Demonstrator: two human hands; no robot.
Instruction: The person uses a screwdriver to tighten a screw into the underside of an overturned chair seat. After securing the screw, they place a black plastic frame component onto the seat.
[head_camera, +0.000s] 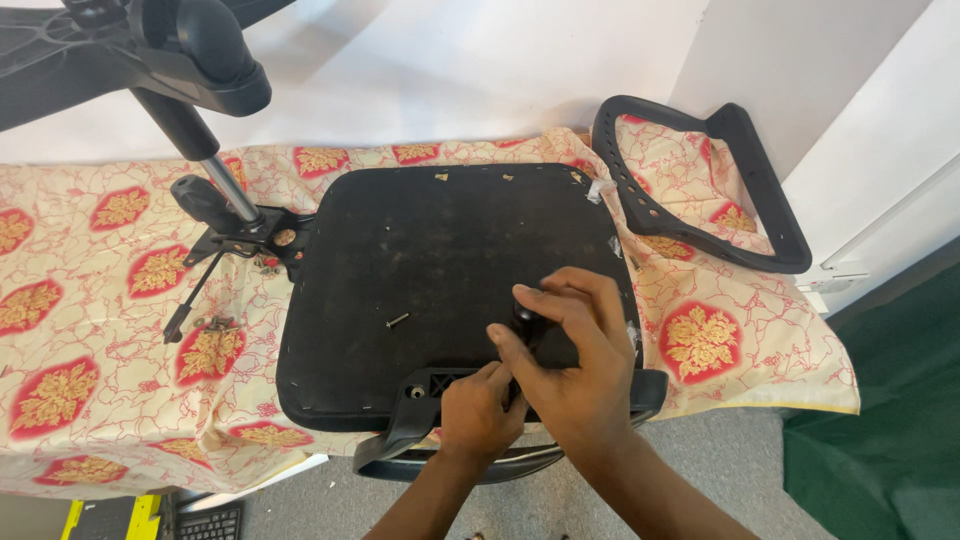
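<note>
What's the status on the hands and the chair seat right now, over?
Right hand closed on a black knob. Left hand at the armrest bracket. Seat base upside down on the patterned cloth. Loose screw lying on it.

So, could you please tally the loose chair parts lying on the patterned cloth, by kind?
Black padded seat pan, underside up: 1
Black plastic armrest loop: 1
Black metal tilt mechanism with lever: 1
Small dark loose screw: 1
Black bracket under the left hand and right hand: 1
Total: 5
</note>
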